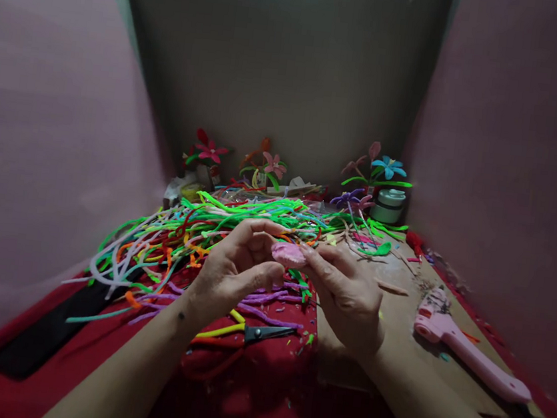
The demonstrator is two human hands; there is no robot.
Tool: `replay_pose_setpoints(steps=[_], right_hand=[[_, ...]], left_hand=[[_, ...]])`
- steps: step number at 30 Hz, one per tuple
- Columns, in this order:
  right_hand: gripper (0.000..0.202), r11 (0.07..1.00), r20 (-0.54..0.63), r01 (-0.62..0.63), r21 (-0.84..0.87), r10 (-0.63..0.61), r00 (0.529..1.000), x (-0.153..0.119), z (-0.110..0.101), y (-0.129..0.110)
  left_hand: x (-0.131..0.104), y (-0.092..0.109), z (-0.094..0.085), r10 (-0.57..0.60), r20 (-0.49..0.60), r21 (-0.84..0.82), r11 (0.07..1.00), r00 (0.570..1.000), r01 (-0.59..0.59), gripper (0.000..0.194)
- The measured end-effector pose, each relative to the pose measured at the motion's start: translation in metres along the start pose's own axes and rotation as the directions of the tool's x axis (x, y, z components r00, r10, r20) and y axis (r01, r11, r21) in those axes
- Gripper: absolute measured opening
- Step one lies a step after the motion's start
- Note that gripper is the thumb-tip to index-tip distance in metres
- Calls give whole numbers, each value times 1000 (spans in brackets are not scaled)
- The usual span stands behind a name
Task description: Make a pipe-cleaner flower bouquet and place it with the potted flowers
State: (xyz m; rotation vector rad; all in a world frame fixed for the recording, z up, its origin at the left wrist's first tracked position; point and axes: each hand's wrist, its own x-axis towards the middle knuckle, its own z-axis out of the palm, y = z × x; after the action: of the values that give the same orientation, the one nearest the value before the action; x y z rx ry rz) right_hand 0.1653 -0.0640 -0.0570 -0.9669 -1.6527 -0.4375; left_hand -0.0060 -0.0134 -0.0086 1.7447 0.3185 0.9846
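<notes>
A small pink fuzzy petal-shaped piece (289,255), apparently of pipe cleaner, is pinched at its right edge by my right hand (347,290). My left hand (239,261) curves around its left side, thumb and fingers apart, and I cannot tell whether a fingertip touches it. Below my hands lie scissors (244,332) with yellow and orange handles, blades toward the right. Behind and left of my hands spreads a heap of pipe cleaners (253,209) in green, white, orange and purple.
A pink glue gun (468,355) rests on a brown board (402,270) at the right. A black flat object (51,327) lies left on the red cloth (103,377). Pipe-cleaner flowers (388,168) and a pale green jar (388,205) stand at the back. Pinkish walls flank both sides.
</notes>
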Motion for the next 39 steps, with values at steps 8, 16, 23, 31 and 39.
replay_pose_setpoints(steps=[8,16,23,31,39], right_hand=[[44,969,33,128,-213,-124,992,-5,-4,2],[52,982,12,101,-161,-100,995,-4,-1,2],[38,976,-34,-107,189,115,993,4,2,2],[39,964,3,-96,248,98,995,10,-3,0],[34,967,69,-96,237,81,994,11,-5,2]], left_hand=[[-1,5,12,-106,-148,79,990,983,118,16],[-4,2,9,-83,-114,51,995,990,89,18],[-2,9,-1,14,-120,184,983,993,8,21],[-2,17,-5,87,-59,465,884,994,-50,12],[-1,30,-14,242,196,768,564,950,-302,13]])
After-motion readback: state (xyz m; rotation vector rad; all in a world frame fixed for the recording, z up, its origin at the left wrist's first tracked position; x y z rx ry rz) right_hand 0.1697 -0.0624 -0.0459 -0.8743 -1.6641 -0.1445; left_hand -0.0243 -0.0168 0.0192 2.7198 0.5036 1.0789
